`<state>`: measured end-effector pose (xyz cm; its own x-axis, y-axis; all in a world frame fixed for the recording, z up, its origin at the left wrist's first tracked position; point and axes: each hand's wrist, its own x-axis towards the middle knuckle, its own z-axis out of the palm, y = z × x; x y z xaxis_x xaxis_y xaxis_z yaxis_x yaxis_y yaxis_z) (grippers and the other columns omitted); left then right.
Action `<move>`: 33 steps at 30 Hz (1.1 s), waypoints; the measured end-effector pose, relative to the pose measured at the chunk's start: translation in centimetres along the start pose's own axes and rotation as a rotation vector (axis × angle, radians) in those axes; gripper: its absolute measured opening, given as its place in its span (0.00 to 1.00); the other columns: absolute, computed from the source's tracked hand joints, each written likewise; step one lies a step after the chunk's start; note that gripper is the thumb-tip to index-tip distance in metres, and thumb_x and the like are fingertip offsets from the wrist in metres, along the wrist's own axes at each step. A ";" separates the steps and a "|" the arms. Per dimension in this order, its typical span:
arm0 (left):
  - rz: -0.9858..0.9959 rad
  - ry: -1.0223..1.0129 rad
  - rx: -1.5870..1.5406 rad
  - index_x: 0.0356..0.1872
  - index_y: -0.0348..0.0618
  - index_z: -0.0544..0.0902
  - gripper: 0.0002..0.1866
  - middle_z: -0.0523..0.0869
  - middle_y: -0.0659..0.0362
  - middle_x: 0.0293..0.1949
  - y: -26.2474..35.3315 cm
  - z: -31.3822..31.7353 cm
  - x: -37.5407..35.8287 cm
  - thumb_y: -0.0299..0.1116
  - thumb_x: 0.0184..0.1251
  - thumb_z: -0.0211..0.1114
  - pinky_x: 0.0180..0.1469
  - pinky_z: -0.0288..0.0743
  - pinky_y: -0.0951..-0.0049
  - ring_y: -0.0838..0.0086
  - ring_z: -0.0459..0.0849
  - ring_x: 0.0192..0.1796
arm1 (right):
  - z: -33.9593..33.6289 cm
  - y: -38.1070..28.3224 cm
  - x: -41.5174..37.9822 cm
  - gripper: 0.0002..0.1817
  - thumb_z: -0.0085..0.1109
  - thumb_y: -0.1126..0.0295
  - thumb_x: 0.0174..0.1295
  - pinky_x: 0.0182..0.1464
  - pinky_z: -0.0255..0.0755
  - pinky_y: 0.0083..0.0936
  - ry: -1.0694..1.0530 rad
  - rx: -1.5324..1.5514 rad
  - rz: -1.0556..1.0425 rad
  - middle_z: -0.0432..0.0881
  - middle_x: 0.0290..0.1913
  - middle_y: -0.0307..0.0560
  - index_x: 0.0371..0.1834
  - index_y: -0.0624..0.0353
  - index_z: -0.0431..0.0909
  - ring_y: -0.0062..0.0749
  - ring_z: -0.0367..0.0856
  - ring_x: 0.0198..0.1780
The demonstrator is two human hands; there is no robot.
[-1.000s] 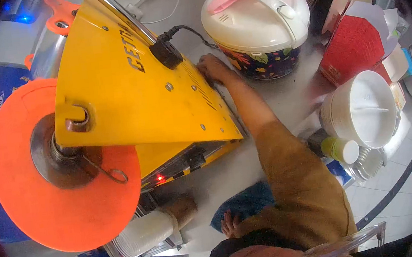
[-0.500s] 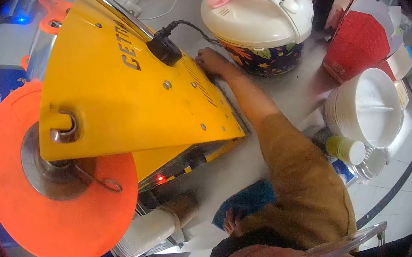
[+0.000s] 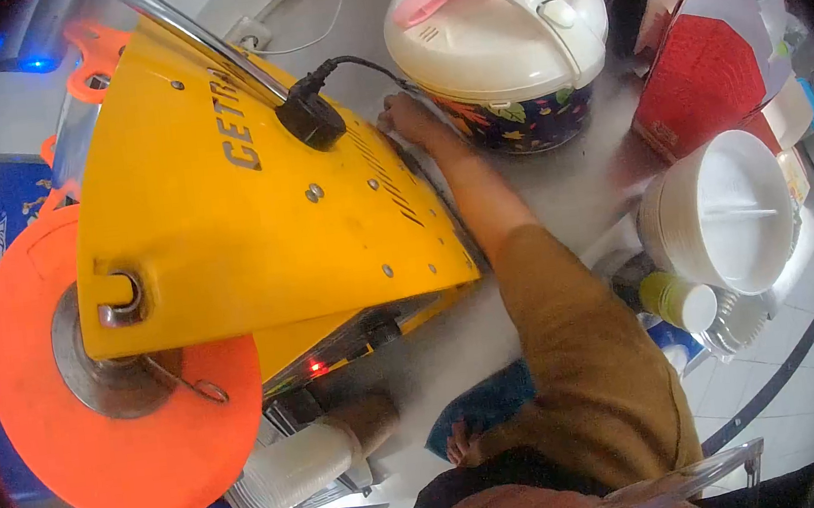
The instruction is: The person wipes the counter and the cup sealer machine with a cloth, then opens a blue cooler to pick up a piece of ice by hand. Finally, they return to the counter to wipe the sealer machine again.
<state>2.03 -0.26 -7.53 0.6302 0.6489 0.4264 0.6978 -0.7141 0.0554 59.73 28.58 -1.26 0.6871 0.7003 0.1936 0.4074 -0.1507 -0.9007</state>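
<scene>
My right hand (image 3: 405,117) reaches past the far right edge of a yellow cup sealing machine (image 3: 223,204), beside the machine's slotted side. Its fingers are bent and partly hidden, so what they touch cannot be made out. A black plug (image 3: 312,120) with a cord sits on the machine's panel close by. An orange disc (image 3: 131,461) is mounted on the machine's near left side, and a small red light (image 3: 317,367) glows low on the machine. My left hand (image 3: 462,443) is low, near my body, fingers apart over a teal cloth (image 3: 492,399).
A white-lidded rice cooker (image 3: 503,36) stands just right of my right hand. Farther right are red paper boxes (image 3: 695,65), stacked white bowls (image 3: 730,210) and a green-and-white cup stack (image 3: 680,300). Clear cups (image 3: 295,464) lie in a stack at lower left.
The view has shifted slightly, so the machine and rice cooker appear a little farther left. My right hand stays by the machine's edge, my left by the cloth.
</scene>
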 end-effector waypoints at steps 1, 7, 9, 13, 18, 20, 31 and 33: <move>-0.004 -0.006 0.005 0.37 0.63 0.83 0.08 0.85 0.62 0.46 0.0 0.0 0.1 0.43 0.64 0.57 0.49 0.73 0.55 0.63 0.83 0.47 | -1.6 -1.9 -1.0 0.15 0.55 0.64 0.59 0.45 0.71 0.44 -0.017 0.037 0.039 0.78 0.39 0.63 0.33 0.69 0.76 0.54 0.79 0.43; -0.023 0.009 -0.026 0.38 0.62 0.84 0.08 0.85 0.62 0.45 0.9 0.3 0.3 0.42 0.64 0.57 0.49 0.73 0.56 0.63 0.83 0.47 | -4.0 -2.5 -6.8 0.14 0.54 0.65 0.59 0.44 0.70 0.43 0.024 -0.125 0.004 0.78 0.40 0.64 0.33 0.69 0.75 0.55 0.78 0.44; -0.024 -0.008 -0.023 0.39 0.61 0.84 0.09 0.85 0.61 0.47 0.7 0.7 0.6 0.42 0.64 0.57 0.50 0.73 0.56 0.63 0.83 0.49 | -3.3 -2.1 -6.3 0.13 0.54 0.66 0.59 0.45 0.70 0.44 0.063 -0.207 -0.075 0.77 0.41 0.65 0.33 0.69 0.74 0.56 0.77 0.45; -0.023 -0.073 -0.007 0.43 0.60 0.83 0.11 0.83 0.60 0.51 -0.3 -0.2 0.2 0.42 0.64 0.56 0.52 0.72 0.55 0.63 0.81 0.52 | -2.2 -3.4 -5.1 0.10 0.52 0.68 0.60 0.46 0.69 0.45 0.090 -0.183 -0.121 0.75 0.42 0.65 0.32 0.67 0.74 0.59 0.75 0.44; -0.071 -0.496 -0.276 0.55 0.57 0.78 0.19 0.70 0.59 0.67 -5.9 3.5 -7.1 0.46 0.64 0.56 0.62 0.64 0.50 0.57 0.68 0.67 | -1.2 -0.9 -6.5 0.09 0.51 0.70 0.61 0.47 0.70 0.46 0.172 -0.233 -0.034 0.76 0.43 0.60 0.32 0.64 0.77 0.57 0.76 0.44; -0.052 -0.473 -0.251 0.55 0.57 0.77 0.20 0.70 0.59 0.67 -4.7 2.5 -5.4 0.46 0.64 0.56 0.62 0.64 0.50 0.57 0.68 0.67 | -0.8 0.4 -5.9 0.11 0.51 0.70 0.61 0.51 0.73 0.44 0.140 -0.421 -0.163 0.80 0.41 0.54 0.34 0.59 0.84 0.51 0.79 0.48; -0.031 -0.389 -0.165 0.58 0.55 0.75 0.22 0.66 0.59 0.69 -2.0 0.7 -0.6 0.47 0.63 0.57 0.64 0.60 0.48 0.52 0.65 0.68 | 1.4 1.1 0.9 0.08 0.54 0.70 0.55 0.47 0.72 0.42 0.289 -0.293 -0.107 0.79 0.39 0.59 0.29 0.62 0.81 0.52 0.78 0.44; -0.032 -0.385 -0.165 0.58 0.55 0.74 0.23 0.65 0.58 0.69 -1.8 0.7 -0.3 0.47 0.62 0.57 0.64 0.60 0.48 0.52 0.64 0.68 | 0.0 1.3 0.4 0.08 0.54 0.71 0.54 0.47 0.72 0.42 0.072 -0.541 -0.317 0.79 0.38 0.57 0.27 0.60 0.82 0.52 0.78 0.44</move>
<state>0.80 1.01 -8.45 0.7124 0.6996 0.0551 0.6747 -0.7044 0.2205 60.49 28.65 -2.36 0.5141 0.7228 0.4619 0.8317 -0.2882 -0.4746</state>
